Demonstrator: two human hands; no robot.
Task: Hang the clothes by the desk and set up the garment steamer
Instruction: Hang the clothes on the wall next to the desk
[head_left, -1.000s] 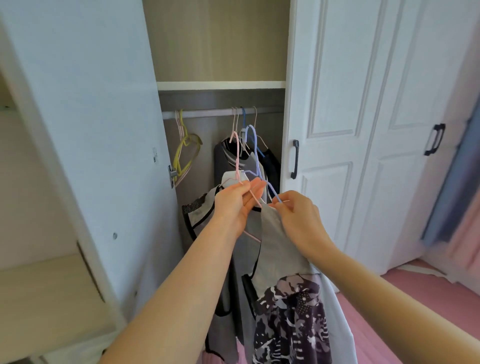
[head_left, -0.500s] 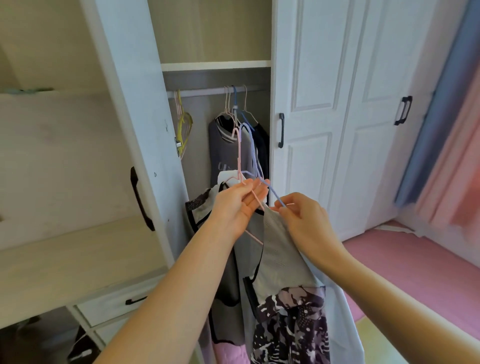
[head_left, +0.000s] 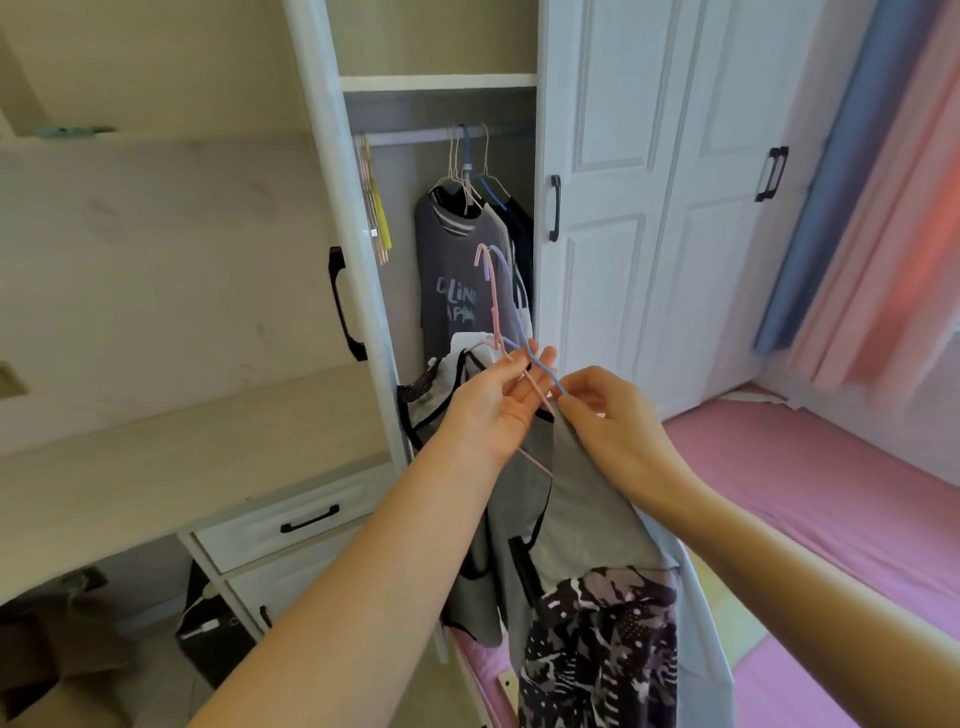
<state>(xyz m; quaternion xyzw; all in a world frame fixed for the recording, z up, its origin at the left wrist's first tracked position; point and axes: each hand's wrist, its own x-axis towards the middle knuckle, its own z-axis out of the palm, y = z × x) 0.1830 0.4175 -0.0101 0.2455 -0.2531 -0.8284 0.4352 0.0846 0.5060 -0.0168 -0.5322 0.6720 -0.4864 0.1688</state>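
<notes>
Two wire hangers, one pink (head_left: 492, 306) and one blue (head_left: 506, 291), stand hooks-up in front of the open wardrobe. My left hand (head_left: 493, 402) holds them just below the necks, the wires running between its nearly straight fingers. Off these hangers hang a grey garment (head_left: 571, 499), a dark patterned one (head_left: 602, 649), a pale one (head_left: 698, 597) and a black-trimmed grey piece (head_left: 467, 571). My right hand (head_left: 608, 410) pinches the blue hanger's shoulder at the grey garment's top edge. The desk top (head_left: 182, 441) lies to the left. No steamer is in view.
Inside the wardrobe a rail (head_left: 415, 136) carries a grey printed T-shirt (head_left: 452, 280) and darker clothes. The open door (head_left: 343, 249) stands between wardrobe and desk. Drawers (head_left: 291, 519) sit below, a black bag (head_left: 208, 634) under the desk. Pink bedding (head_left: 831, 493) and curtains (head_left: 857, 182) are right.
The view has pulled back and swung left, bringing the desk and drawers into sight. The hangers are farther from the rail, and my left fingers have straightened.
</notes>
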